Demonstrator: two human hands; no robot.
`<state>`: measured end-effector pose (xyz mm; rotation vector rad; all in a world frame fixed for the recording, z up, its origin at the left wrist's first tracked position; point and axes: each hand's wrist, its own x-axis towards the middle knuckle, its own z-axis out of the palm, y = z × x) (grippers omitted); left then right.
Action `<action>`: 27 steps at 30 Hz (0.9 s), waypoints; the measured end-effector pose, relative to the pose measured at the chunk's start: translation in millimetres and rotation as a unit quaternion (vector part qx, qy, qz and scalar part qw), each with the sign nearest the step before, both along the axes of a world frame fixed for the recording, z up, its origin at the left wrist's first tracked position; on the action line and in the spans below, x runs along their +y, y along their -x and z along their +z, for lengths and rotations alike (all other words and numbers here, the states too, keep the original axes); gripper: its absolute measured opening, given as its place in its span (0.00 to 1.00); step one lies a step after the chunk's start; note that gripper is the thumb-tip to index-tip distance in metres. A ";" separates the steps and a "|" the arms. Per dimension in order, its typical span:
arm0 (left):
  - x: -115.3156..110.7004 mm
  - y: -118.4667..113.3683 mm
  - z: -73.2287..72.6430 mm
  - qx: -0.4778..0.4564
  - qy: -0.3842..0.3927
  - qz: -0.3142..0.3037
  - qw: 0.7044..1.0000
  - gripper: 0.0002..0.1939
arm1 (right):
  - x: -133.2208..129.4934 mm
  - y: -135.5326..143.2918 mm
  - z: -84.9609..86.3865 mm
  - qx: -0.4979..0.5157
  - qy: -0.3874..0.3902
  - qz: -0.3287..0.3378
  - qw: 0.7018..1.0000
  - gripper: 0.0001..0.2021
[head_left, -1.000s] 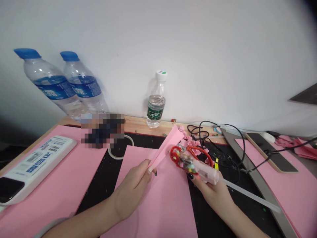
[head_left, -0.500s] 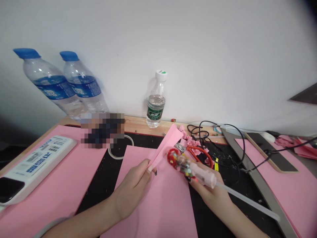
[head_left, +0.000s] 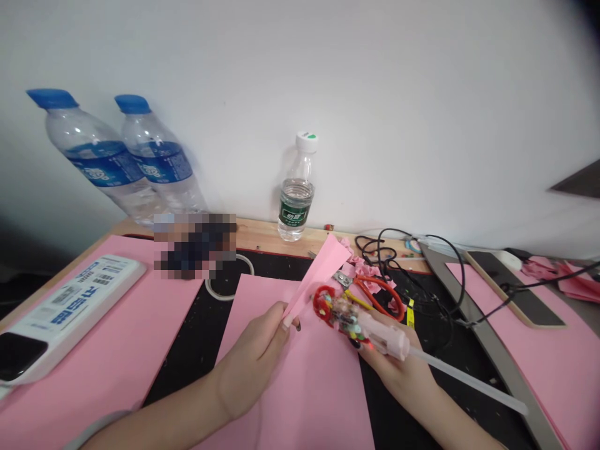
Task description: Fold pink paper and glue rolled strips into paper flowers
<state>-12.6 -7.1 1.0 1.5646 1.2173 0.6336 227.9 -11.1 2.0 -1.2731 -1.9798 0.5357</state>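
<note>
Watching remotely, I judge the folded paper [head_left: 315, 275] light and easily creased, best pinched at its lower end, where it slants up from my left hand's [head_left: 255, 356] closed fingers before the bottle [head_left: 296, 206], my right hand [head_left: 410, 369] wrapped around the glue gun [head_left: 382, 334] right of that bottle.

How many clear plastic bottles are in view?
3: a blue-capped bottle at far left, a second blue-capped bottle beside it, a white-capped, green-labelled bottle at centre back.

Tilted pink paper [head_left: 316, 275], pale glue gun [head_left: 383, 336]
</note>
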 end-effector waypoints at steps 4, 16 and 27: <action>-1.4 -0.7 -2.0 -0.004 -0.007 0.004 1.000 0.15 | 0.9 1.3 0.9 -0.004 -0.011 -0.007 1.000 0.04; -2.0 -0.8 -0.5 -0.008 -0.002 0.011 1.000 0.13 | -0.9 5.3 2.4 -0.004 0.027 0.028 0.999 0.05; 0.2 -1.4 2.0 -0.012 0.000 0.001 1.000 0.14 | 0.2 3.6 1.3 0.022 0.009 0.005 1.000 0.01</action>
